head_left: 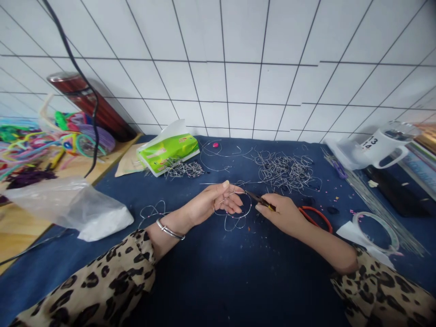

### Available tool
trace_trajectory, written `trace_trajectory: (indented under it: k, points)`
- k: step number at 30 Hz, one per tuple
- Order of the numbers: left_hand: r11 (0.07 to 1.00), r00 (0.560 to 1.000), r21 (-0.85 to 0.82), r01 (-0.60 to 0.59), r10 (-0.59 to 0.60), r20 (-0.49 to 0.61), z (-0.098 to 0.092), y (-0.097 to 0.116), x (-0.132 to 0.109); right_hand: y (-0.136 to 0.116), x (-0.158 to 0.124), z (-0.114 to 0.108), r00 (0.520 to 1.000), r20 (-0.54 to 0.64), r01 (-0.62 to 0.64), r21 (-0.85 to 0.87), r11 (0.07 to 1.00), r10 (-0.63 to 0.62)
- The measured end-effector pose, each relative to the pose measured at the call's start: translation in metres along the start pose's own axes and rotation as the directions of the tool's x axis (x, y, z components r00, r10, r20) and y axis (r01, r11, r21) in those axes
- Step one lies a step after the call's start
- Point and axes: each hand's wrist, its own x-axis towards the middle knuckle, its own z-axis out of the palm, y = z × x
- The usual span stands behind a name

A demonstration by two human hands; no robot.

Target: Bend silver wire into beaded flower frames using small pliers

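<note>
My left hand (213, 203) pinches a looped piece of thin silver wire (235, 213) just above the blue cloth (218, 272). My right hand (284, 213) is closed round the handles of small pliers (259, 200), whose dark tip points left and touches the wire loop near my left fingers. A silver bangle sits on my left wrist. Both sleeves have a leopard print.
A heap of bent wire pieces (286, 170) lies behind my hands. A green tissue pack (168, 152), a clear plastic bag (71, 206), a red-handled tool (316, 215), a white mug (383, 145), straight wire rods (374, 204) and coloured pipe cleaners (37, 141) surround the work spot.
</note>
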Motion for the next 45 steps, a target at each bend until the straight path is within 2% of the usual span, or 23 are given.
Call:
trace_trajectory:
  k: [10,15,25,30,35,40,45]
  points:
    - [0.999,0.996,0.041,-0.004,0.008,-0.092,-0.002,-0.003,0.003,0.000,0.001,0.000,0.999,0.029,-0.024,0.047,0.999,0.022]
    - [1.000,0.995,0.027,-0.004,0.007,-0.100,-0.001,-0.003,0.003,0.000,0.001,-0.001,0.999,0.034,-0.037,0.063,0.997,0.035]
    - [0.999,0.997,0.045,-0.013,0.016,-0.074,-0.002,-0.002,0.001,0.003,0.003,-0.006,0.993,0.057,-0.115,0.262,0.958,0.103]
    - [0.998,1.000,0.062,0.018,-0.018,0.003,-0.001,-0.002,0.001,0.005,0.004,-0.006,0.989,0.046,-0.150,0.310,0.939,0.143]
    - [0.994,0.995,0.080,0.073,-0.078,0.062,0.001,-0.008,0.001,0.006,0.004,-0.006,0.991,0.029,-0.133,0.329,0.935,0.131]
    - [0.994,0.997,0.092,0.060,-0.064,0.032,0.004,-0.010,0.001,0.007,0.003,-0.004,0.993,0.005,-0.111,0.339,0.934,0.116]
    - [0.998,0.998,0.053,0.027,-0.024,-0.058,0.009,-0.003,-0.002,0.005,0.001,-0.002,0.995,-0.010,-0.093,0.301,0.949,0.101]
